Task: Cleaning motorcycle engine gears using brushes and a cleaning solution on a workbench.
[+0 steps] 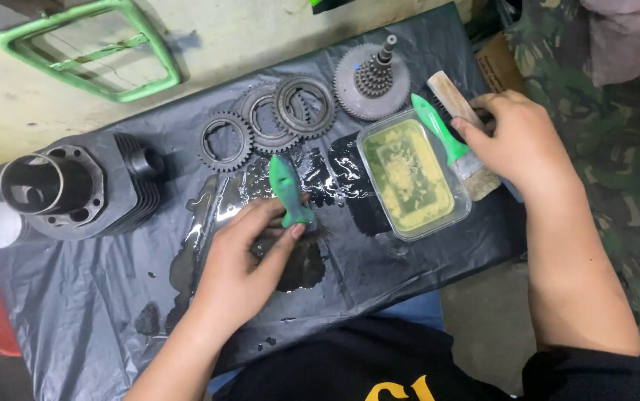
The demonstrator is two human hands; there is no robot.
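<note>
left hand [249, 260] fingers clamped on green brush handle [288, 191]; right hand [516, 137] fingers closed around second brush [447, 141] beside clear tray [412, 177] of yellowish liquid; gears [275, 119] beyond on surface [75, 297].

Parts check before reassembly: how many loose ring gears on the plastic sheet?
3. One ring gear lies leftmost, nearest the finned cylinder; two more overlap beside it, left of the gear cluster on its shaft. Others may be hidden beneath the overlap.
</note>
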